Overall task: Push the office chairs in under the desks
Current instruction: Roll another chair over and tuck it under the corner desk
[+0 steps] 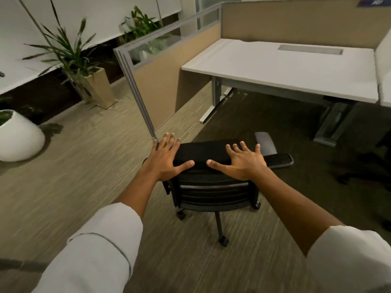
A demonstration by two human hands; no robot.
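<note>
A black office chair (213, 187) on castors stands on the carpet below me, its back towards me and its seat facing the desk. My left hand (167, 159) lies flat with spread fingers on the left end of the backrest top. My right hand (243, 160) lies the same way on the right end. Neither hand wraps around the backrest. The white desk (285, 66) stands further ahead to the right, on grey metal legs, with floor between it and the chair. The chair's grey armrest (265, 142) shows beyond my right hand.
A beige partition (165, 81) with a grey metal frame runs along the desk's left side and ends near my left hand. Potted plants (72, 58) and a white round planter (19, 136) stand at the left. Another dark chair base (364, 168) is at the far right.
</note>
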